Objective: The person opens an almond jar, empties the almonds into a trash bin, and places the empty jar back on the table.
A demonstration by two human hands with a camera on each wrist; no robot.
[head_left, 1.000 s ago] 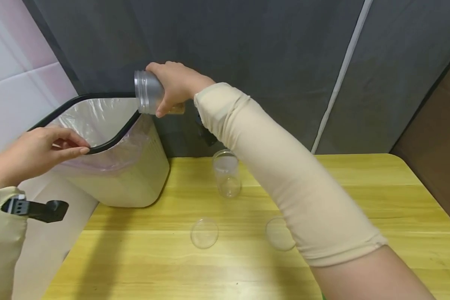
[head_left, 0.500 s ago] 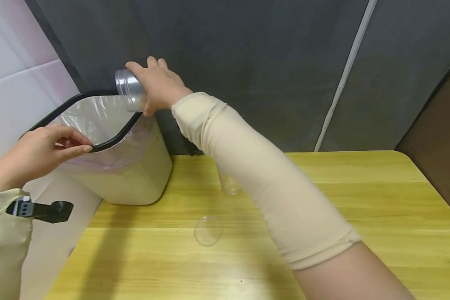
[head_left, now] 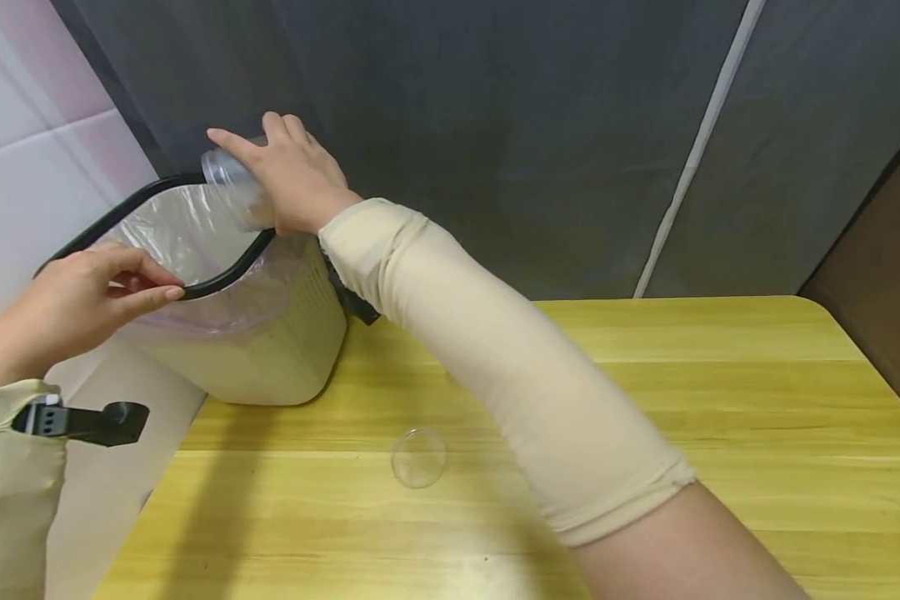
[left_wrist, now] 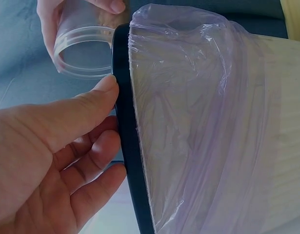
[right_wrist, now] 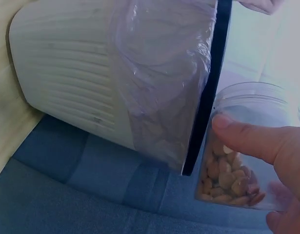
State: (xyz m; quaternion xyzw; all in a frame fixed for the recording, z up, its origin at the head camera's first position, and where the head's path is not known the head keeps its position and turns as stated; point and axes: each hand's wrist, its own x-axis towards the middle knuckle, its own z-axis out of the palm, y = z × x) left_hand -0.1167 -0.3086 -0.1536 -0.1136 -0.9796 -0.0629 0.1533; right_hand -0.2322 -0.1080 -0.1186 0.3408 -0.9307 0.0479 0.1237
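Note:
My right hand (head_left: 292,179) grips a clear plastic jar (right_wrist: 257,105), tipped on its side over the trash bin's black rim (head_left: 228,279). Brown nuts (right_wrist: 228,180) lie in the jar towards its base, and its open mouth faces into the bin. With thumb and fingers, my left hand (head_left: 82,304) holds the near part of that rim. The cream trash bin (head_left: 270,358) is lined with a thin, see-through purplish bag (left_wrist: 189,97), folded over the outside. In the left wrist view, the jar's ringed mouth (left_wrist: 86,34) shows just past the rim.
A round clear lid (head_left: 418,458) lies on the yellow wood-grain table (head_left: 682,433). The right sleeve (head_left: 487,333) covers much of the table's middle. A dark grey curtain (head_left: 495,150) hangs behind, and a white wall (head_left: 37,158) stands at the left.
My right hand has moved left with the tipped jar, bringing its mouth over the bin. The right arm now hides another clear jar and a second lid. The left hand stays on the rim.

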